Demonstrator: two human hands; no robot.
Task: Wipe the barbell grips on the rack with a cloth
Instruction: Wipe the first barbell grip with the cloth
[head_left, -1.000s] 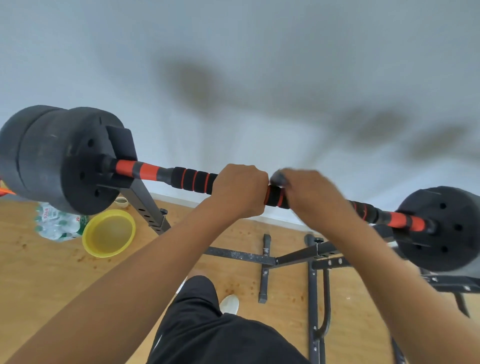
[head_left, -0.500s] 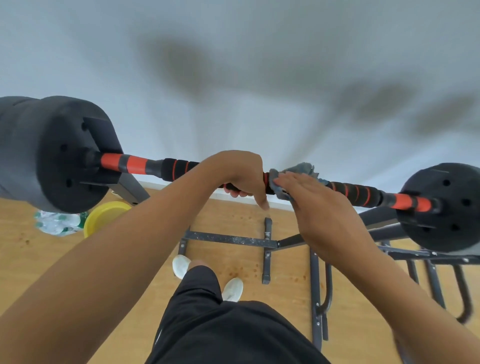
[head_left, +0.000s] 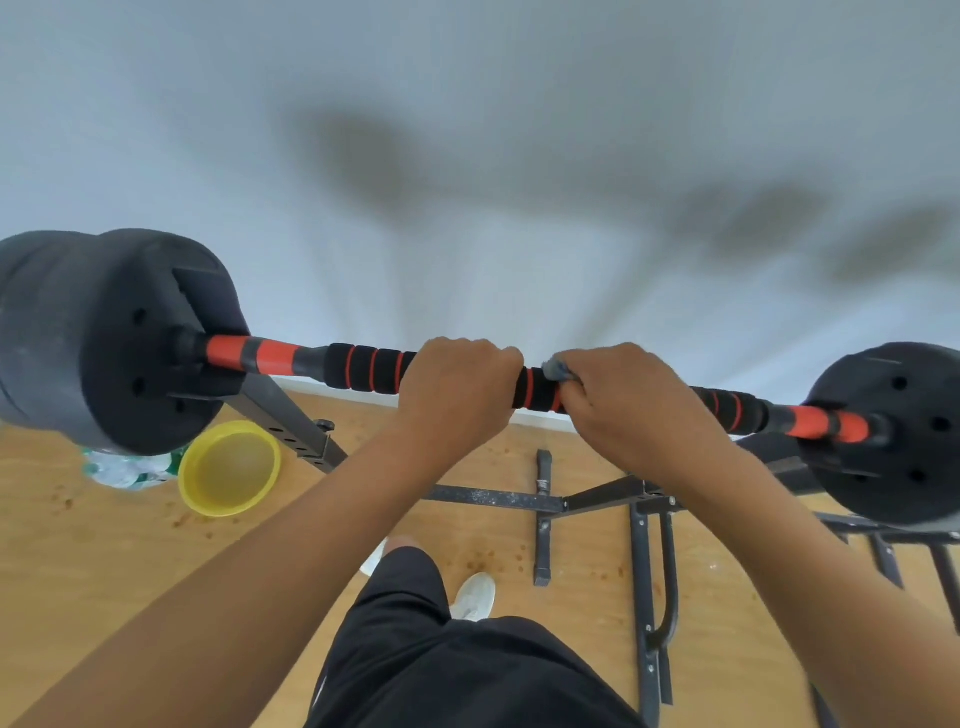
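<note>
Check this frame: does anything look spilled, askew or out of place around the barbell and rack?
Small brown specks dot the wooden floor, near the yellow bowl and beside the shoe; what they are is unclear. Otherwise, both hands, left and right, grip the barbell normally, cloth under the right.

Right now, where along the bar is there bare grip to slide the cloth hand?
Free: the foam toward the right plate, past the right hand gripping the cloth. Also foam between left hand and left plate. Crowded: the short stretch between the hands.
</note>
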